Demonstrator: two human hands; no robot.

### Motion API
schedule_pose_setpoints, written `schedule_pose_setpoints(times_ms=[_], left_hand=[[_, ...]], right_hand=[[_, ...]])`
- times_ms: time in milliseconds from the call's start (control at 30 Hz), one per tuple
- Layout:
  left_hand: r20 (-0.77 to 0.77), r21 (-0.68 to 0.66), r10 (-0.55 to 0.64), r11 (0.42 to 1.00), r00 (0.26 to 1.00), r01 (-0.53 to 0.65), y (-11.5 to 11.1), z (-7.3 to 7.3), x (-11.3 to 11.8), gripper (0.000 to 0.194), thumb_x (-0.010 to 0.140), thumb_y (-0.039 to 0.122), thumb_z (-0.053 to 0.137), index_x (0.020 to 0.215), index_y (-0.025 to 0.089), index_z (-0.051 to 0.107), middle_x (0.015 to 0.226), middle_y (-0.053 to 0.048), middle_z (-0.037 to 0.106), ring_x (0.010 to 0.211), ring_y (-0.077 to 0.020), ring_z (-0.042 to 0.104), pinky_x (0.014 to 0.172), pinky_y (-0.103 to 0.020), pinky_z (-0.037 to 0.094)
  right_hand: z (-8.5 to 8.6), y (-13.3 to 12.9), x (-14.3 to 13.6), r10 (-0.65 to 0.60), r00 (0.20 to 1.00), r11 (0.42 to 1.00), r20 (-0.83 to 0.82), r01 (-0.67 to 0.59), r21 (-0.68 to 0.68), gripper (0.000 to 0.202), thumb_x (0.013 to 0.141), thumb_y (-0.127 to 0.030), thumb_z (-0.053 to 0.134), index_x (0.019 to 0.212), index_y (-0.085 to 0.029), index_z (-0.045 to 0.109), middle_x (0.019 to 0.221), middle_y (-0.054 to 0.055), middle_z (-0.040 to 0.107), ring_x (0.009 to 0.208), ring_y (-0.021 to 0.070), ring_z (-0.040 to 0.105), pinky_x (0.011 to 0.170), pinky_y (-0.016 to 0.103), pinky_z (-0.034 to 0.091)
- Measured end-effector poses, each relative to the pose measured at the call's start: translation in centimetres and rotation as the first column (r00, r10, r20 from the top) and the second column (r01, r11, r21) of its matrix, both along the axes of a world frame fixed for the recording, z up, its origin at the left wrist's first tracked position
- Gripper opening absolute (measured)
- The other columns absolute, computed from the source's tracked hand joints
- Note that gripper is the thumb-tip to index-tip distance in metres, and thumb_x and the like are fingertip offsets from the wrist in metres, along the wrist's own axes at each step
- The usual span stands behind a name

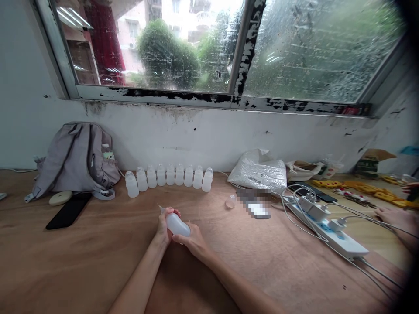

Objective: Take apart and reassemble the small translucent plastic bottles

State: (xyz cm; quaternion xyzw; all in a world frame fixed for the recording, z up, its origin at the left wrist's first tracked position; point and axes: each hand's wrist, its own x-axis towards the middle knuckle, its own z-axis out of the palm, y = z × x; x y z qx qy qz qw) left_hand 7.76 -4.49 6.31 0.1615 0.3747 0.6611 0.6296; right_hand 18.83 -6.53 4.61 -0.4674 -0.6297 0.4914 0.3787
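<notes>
A frosted white baby bottle [177,225] lies tilted between my two hands, above the near middle of the table. My left hand [164,226] is closed round its neck end, and a pale pointed tip sticks out past the fingers. Around the lower end of the bottle my right hand [194,240] is wrapped, thumb along the side. A clear bottle cap [230,201] lies on the wooden table [108,261], to the right of my hands. Beyond them several similar capped baby bottles [170,175] stand upright in a curved row.
On the left are a grey backpack [78,157], a black phone [69,211] and a round cream item [60,198]. At right sit a silvery plastic package [260,171] and a power strip [340,240] with trailing cables. Another person's hand [394,218] rests at the far right.
</notes>
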Motion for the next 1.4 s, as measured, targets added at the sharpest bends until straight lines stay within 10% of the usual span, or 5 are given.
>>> schedule_pose_setpoints(times_ms=[400,633,1067,1233,1400], left_hand=[[-0.185,0.053,-0.184,0.979,0.965,0.197,0.4,-1.9,1.3,0.034,0.059,0.033,0.068,0.085,0.012,0.062,0.077,-0.008,0.065,0.062,-0.0154,0.060,0.054,-0.023,0.043],[-0.222,0.077,-0.089,0.991,0.971,0.109,0.4,-2.0,0.6,0.031,0.054,0.030,0.072,0.078,0.013,0.063,0.067,-0.003,0.063,0.058,-0.0127,0.057,0.055,-0.022,0.042],[-0.597,0.229,0.008,0.960,0.802,0.161,0.7,-2.2,0.8,0.052,0.049,0.023,0.075,0.096,0.016,0.055,0.086,-0.007,0.063,0.078,-0.0188,0.058,0.067,-0.026,0.043],[-0.887,0.236,0.091,0.931,0.452,0.277,1.2,-3.4,0.7,0.044,0.054,0.030,0.070,0.094,0.015,0.058,0.092,-0.008,0.060,0.087,-0.0218,0.056,0.077,-0.031,0.041],[-0.909,0.230,0.098,0.928,0.405,0.292,1.0,-3.5,0.8,0.050,0.053,0.031,0.071,0.098,0.016,0.055,0.096,-0.008,0.060,0.089,-0.0207,0.055,0.077,-0.030,0.042]], right_hand=[[-0.9,0.5,-1.3,-0.016,0.903,0.950,-0.430,-0.120,-0.288,0.054,0.071,-0.066,0.036,0.103,-0.023,0.034,0.051,-0.009,0.047,0.028,0.0055,0.040,0.024,0.013,0.027],[-2.1,2.9,1.0,-0.050,0.995,0.993,-0.089,0.060,0.105,0.042,0.076,-0.055,0.041,0.076,-0.016,0.057,0.044,-0.005,0.046,0.030,0.0066,0.039,0.029,0.017,0.030],[-1.7,9.8,12.3,-0.832,0.547,0.477,-0.097,0.792,0.381,0.062,0.065,-0.031,0.050,0.120,-0.008,0.032,0.125,0.019,0.034,0.116,0.0272,0.031,0.096,0.040,0.025],[-2.4,11.1,14.4,-0.784,0.615,0.571,-0.088,0.769,0.288,0.062,0.057,-0.029,0.056,0.114,-0.012,0.041,0.119,0.016,0.046,0.113,0.0287,0.039,0.095,0.039,0.027],[-2.5,11.0,14.5,-0.715,0.670,0.650,-0.199,0.742,0.165,0.055,0.054,-0.035,0.062,0.104,-0.016,0.050,0.092,0.009,0.059,0.089,0.0251,0.055,0.081,0.038,0.040]])
